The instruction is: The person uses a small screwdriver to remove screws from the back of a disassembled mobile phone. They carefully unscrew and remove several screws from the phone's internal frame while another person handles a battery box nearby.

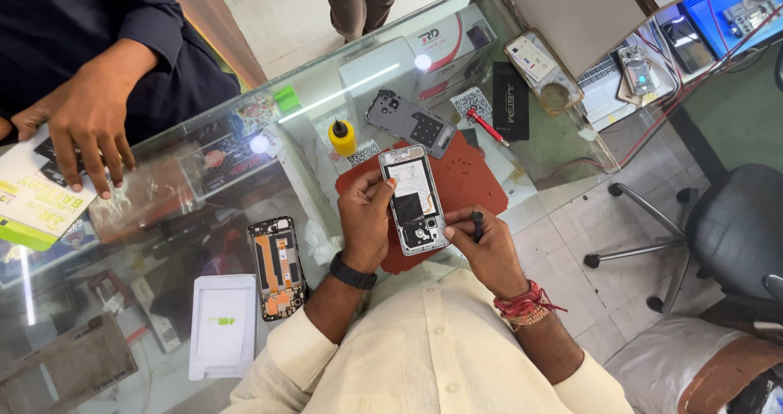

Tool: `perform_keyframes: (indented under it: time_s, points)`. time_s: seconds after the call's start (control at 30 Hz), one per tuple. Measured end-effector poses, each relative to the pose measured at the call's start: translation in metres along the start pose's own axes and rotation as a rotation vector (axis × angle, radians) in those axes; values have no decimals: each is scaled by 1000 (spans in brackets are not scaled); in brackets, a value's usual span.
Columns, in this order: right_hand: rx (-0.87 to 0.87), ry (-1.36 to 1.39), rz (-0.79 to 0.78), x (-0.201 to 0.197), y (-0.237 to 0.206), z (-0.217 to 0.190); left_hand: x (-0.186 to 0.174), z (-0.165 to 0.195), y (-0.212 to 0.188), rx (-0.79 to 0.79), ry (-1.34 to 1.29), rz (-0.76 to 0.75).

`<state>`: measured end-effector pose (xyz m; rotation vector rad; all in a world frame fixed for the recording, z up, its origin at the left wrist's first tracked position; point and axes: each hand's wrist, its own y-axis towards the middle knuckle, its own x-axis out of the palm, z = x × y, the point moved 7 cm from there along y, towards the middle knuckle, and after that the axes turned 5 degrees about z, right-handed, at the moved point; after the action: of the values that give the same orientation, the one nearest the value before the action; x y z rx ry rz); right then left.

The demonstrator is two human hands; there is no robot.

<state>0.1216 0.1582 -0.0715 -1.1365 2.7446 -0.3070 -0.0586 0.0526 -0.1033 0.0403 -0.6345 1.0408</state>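
Note:
My left hand (364, 216) grips the left edge of an opened silver phone (415, 202), its back off and its insides showing, held over a red work mat (473, 181). My right hand (487, 247) pinches a small black screwdriver (477, 222) at the phone's lower right corner. A grey phone back plate (408, 122) lies beyond the mat, beside a yellow bottle with a black nozzle (342, 137) and a red-handled tool (487, 126).
Another opened phone with orange parts (276, 267) and a white box (223, 326) lie on the glass counter (326, 96) to the left. Another person's hand (88, 128) rests on a printed package at far left. A black office chair (726, 234) stands right.

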Motion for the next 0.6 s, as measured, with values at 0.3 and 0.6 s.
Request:
perform_keyframes:
  time_s: [0.3, 0.6]
  points:
    - [-48, -242, 27, 4, -1, -20, 15, 3, 6, 6, 281, -189]
    - [-466, -323, 390, -38, -6, -75, 59, 38, 0, 281, 1140, -550]
